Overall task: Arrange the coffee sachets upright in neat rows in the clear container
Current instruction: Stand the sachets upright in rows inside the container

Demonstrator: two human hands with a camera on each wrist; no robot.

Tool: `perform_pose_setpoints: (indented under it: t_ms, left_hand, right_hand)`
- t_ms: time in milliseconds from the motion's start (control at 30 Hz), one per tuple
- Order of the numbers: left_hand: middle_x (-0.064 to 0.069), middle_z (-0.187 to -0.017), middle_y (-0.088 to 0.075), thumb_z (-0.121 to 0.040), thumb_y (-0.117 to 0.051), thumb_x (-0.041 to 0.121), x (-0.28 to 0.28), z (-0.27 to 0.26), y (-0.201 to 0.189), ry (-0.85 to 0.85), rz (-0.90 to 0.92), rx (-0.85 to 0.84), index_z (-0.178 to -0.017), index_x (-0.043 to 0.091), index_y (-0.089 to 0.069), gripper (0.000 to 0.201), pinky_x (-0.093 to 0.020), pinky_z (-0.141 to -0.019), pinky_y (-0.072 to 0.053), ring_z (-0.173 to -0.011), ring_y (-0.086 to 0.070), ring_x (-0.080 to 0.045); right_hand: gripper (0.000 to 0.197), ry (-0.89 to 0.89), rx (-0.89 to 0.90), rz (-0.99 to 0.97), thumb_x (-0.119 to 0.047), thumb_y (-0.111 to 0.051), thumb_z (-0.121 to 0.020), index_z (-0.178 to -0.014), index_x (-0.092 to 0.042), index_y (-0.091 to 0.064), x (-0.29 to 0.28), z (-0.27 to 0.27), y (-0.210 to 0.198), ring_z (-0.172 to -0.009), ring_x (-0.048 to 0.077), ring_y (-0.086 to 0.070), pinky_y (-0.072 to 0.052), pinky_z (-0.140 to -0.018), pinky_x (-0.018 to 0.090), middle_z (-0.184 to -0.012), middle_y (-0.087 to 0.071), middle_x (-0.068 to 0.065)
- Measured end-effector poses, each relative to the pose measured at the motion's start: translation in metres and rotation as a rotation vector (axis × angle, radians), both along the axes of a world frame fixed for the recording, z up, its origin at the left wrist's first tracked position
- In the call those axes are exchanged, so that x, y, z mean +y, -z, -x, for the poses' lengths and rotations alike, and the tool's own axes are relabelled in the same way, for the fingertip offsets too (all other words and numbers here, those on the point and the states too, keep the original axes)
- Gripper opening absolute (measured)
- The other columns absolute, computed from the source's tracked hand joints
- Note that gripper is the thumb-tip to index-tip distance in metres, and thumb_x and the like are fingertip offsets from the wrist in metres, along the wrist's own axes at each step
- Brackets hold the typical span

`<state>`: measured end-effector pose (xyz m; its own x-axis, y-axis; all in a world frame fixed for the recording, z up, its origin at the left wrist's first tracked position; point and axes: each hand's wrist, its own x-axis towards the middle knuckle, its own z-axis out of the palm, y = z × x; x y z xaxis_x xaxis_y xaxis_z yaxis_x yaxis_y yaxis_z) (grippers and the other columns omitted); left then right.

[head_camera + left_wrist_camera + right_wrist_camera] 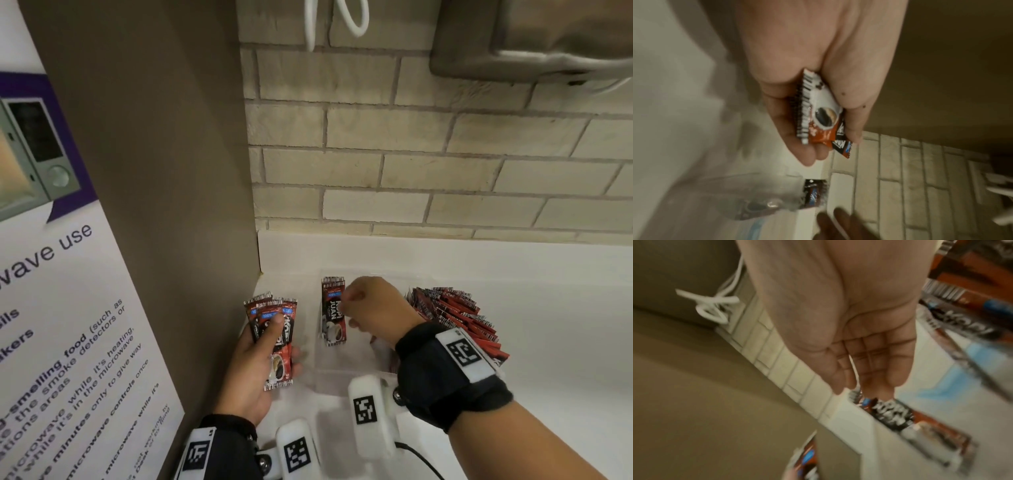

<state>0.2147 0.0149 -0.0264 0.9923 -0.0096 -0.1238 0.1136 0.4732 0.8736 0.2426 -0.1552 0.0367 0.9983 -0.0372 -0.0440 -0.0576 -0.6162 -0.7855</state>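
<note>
We're standing the first sachets point(334, 313) upright against the back-left of the clear container point(346, 371), which is sitting on the white counter point(548, 274) by the brick wall point(411, 154). Our right hand point(371, 313) is down inside the container w/ fingertips on the top edge of those standing sachets; the head view suggests a light pinch, but the right wrist view is blurred and shows the fingers mostly straight, so we can't tell if it's gripping or just steadying. Our left hand point(255, 370) is curling around a fanned bundle of sachets point(274, 329), thumb pressing across the front, held just left of the container and above the counter. A big loose pile of sachets point(455, 322) is lying to the right, partly behind our right wrist. We're judging this as early in the job: only a few are in and most of the container looks bare. To do this step well, we're probably wanting to keep the standing ones pressed flat to the wall so they aren't flopping, keep labels facing the same way, and feed the next ones from the left-hand bundle one at a time, tight vs. the last. Thin foil packs are prob. slippery and may be tipping over once unsupported, so we're thinking the right hand should be bracing the row while each new one is going in.
</note>
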Motion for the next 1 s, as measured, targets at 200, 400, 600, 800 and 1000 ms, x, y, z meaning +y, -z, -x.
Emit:
perform_pose_setpoints:
  t_ms: [200,400,600,800,1000]
  left_hand:
    - [-0.014,-0.073,-0.062,-0.076,-0.06,0.034,-0.015,0.003,-0.024,0.086,-0.022,-0.113,-0.096,0.015,-0.067,0.029,-0.024,-0.04,-0.045,-0.048,-0.058,-0.018]
    - [-0.001,-0.06,-0.06,-0.073,-0.056,0.038,-0.019,0.001,-0.023,0.154,-0.06,-0.1,-0.097,0.015,-0.061,0.034,-0.021,-0.038,-0.041,-0.045,-0.054,-0.013]
    - [-0.005,-0.064,-0.063,-0.072,-0.063,0.022,-0.015,0.002,-0.02,0.17,-0.072,-0.066,-0.097,0.012,-0.061,0.027,-0.021,-0.036,-0.042,-0.044,-0.055,-0.014]
    - [0.0,-0.064,-0.065,-0.073,-0.062,0.028,-0.011,0.007,-0.018,0.171,-0.214,-0.065,-0.102,0.014,-0.06,0.032,-0.022,-0.037,-0.043,-0.048,-0.059,-0.014]
    - [-0.006,-0.076,-0.069,-0.075,-0.062,0.028,-0.017,0.019,-0.021,0.227,-0.194,0.016,-0.103,0.011,-0.06,0.033,-0.023,-0.038,-0.046,-0.045,-0.059,-0.02]
  right_hand:
    - [0.031,-0.273,0.027,-0.351,-0.007,-0.075,-0.076,-0.1,-0.01,-0.055,0.025,0.027,-0.001,-0.069,0.016,-0.056,-0.046,-0.055,0.023,-0.081,-0.058,0.003]
    - [0.02,-0.209,-0.041,-0.595,0.007,-0.07,-0.076,-0.087,0.004,-0.053,0.02,0.024,0.018,-0.058,0.024,-0.058,-0.05,-0.061,0.036,-0.072,-0.054,0.013]
    - [0.025,-0.175,-0.051,-0.661,0.014,-0.056,-0.081,-0.07,-0.008,-0.052,0.016,0.02,0.016,-0.055,0.02,-0.053,-0.047,-0.057,0.032,-0.068,-0.053,0.016]
    - [0.013,-0.146,0.029,-0.58,0.005,-0.057,-0.084,-0.096,0.01,-0.056,0.013,0.023,0.026,-0.055,0.012,-0.057,-0.048,-0.053,0.024,-0.071,-0.057,0.011]
    - [0.014,-0.093,0.176,-0.606,-0.008,-0.055,-0.092,-0.097,0.005,-0.057,0.008,0.029,0.023,-0.052,0.013,-0.055,-0.046,-0.053,0.024,-0.065,-0.059,0.006]
